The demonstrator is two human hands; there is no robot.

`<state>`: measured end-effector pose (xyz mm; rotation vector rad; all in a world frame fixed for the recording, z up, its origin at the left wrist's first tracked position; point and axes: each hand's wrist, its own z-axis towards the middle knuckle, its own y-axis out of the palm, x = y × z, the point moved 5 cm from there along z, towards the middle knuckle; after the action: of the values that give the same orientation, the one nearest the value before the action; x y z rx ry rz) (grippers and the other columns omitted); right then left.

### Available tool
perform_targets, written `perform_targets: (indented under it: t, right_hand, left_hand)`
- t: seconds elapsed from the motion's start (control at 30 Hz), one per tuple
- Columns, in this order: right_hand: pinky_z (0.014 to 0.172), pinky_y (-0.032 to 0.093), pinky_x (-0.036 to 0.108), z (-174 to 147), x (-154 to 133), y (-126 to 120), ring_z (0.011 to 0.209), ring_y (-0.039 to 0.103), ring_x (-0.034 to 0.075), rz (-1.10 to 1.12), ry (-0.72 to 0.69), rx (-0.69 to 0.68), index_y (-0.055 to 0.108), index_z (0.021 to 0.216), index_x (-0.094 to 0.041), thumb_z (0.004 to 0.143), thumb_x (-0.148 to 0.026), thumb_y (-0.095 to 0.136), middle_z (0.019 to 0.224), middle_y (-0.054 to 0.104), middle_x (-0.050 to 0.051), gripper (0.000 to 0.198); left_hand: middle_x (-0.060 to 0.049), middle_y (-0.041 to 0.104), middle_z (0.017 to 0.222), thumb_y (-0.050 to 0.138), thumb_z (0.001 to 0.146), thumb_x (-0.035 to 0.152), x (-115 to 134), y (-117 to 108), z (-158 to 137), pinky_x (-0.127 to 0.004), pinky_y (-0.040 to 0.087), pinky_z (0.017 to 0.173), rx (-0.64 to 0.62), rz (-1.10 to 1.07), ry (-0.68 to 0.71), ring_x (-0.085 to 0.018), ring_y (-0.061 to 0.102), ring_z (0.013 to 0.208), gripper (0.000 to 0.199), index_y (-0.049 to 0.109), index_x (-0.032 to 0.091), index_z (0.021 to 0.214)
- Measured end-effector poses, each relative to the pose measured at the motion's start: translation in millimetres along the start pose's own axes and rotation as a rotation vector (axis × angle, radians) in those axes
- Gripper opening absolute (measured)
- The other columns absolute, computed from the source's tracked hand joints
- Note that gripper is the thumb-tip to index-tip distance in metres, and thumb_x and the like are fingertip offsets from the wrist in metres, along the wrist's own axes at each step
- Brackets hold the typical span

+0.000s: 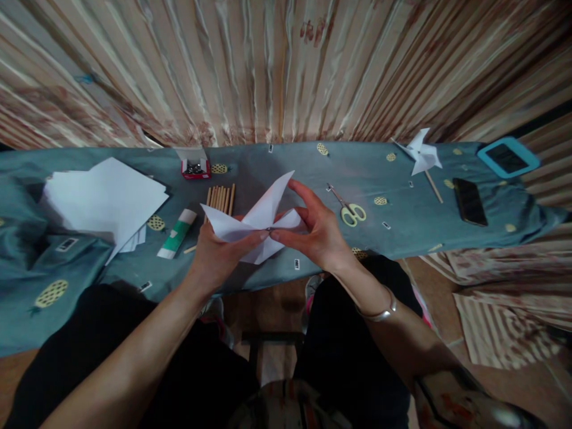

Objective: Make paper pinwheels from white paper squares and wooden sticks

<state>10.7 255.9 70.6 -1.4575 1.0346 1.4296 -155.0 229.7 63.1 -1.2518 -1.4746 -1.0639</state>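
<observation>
A white paper pinwheel (268, 205) is held up over the table's near edge, its blades folded in to the middle. My left hand (218, 253) grips it from the left, with the thumb at the centre. From the right, my right hand (319, 229) holds it too, its thumb meeting the left thumb at a small dark pin (269, 229). Fingers of both hands are partly hidden behind the paper. Just behind the left hand lies a row of wooden sticks (221, 198). Right of my right hand are scissors (351, 211) with pale yellow handles.
On the left lie white paper sheets (109, 199), a green-and-white glue stick (177, 233) and a red box of metal pins (195, 168). To the right are a finished pinwheel on a stick (420, 154), a phone (469, 201) and a blue-framed device (508, 157). Curtains (286, 71) hang behind.
</observation>
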Motion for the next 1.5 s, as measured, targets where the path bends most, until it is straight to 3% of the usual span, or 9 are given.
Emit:
perform_targets:
  t: [0.13, 0.4, 0.73, 0.97, 1.5]
  right_hand:
    - [0.077, 0.064, 0.052, 0.6, 2.0, 0.2, 0.082, 0.074, 0.028, 0.008, 0.025, -0.002, 0.025, 0.151, -0.027, 0.064, -0.044, 0.085, 0.089, 0.075, -0.001, 0.107]
    - [0.081, 0.064, 0.052, 0.5, 4.1, 3.1, 0.090, 0.073, 0.030, 0.023, 0.030, 0.021, 0.020, 0.153, -0.027, 0.063, -0.046, 0.085, 0.094, 0.075, 0.001, 0.112]
    - [0.077, 0.064, 0.041, -1.2, 0.7, 4.8, 0.079, 0.073, 0.023, 0.025, 0.056, 0.076, 0.032, 0.144, -0.028, 0.064, -0.039, 0.086, 0.090, 0.073, 0.000, 0.097]
    - [0.075, 0.065, 0.040, -1.2, 1.6, 6.1, 0.079, 0.072, 0.022, 0.043, 0.053, 0.073, 0.034, 0.142, -0.029, 0.064, -0.041, 0.085, 0.091, 0.073, 0.000, 0.094]
    - [0.077, 0.064, 0.040, 0.6, 9.5, 5.8, 0.082, 0.073, 0.023, 0.053, 0.044, 0.059, 0.039, 0.139, -0.026, 0.068, -0.031, 0.082, 0.093, 0.074, 0.001, 0.084]
  left_hand:
    - [-0.004, 0.068, 0.066, 0.087, 0.053, 0.030, -0.2, -1.8, 0.8, -0.027, 0.046, 0.054, 0.054, 0.040, 0.007, -0.015, 0.057, 0.056, 0.031, 0.071, 0.012, 0.072]
    - [-0.005, 0.070, 0.068, 0.087, 0.055, 0.030, -0.6, -1.2, 1.8, -0.027, 0.048, 0.055, 0.035, 0.026, 0.014, -0.015, 0.058, 0.058, 0.030, 0.072, 0.013, 0.073]
    - [-0.002, 0.070, 0.070, 0.086, 0.056, 0.033, 0.5, -4.9, 1.1, -0.026, 0.051, 0.057, 0.069, 0.094, 0.068, -0.016, 0.061, 0.062, 0.029, 0.073, 0.015, 0.074]
    - [-0.002, 0.071, 0.070, 0.086, 0.054, 0.034, 2.9, -7.7, -1.0, -0.026, 0.051, 0.055, 0.115, 0.145, 0.033, -0.016, 0.061, 0.060, 0.029, 0.072, 0.015, 0.070]
    - [-0.004, 0.071, 0.068, 0.083, 0.057, 0.036, -2.7, -6.4, 2.7, -0.026, 0.051, 0.052, 0.074, 0.146, 0.024, -0.017, 0.061, 0.058, 0.027, 0.071, 0.015, 0.069]
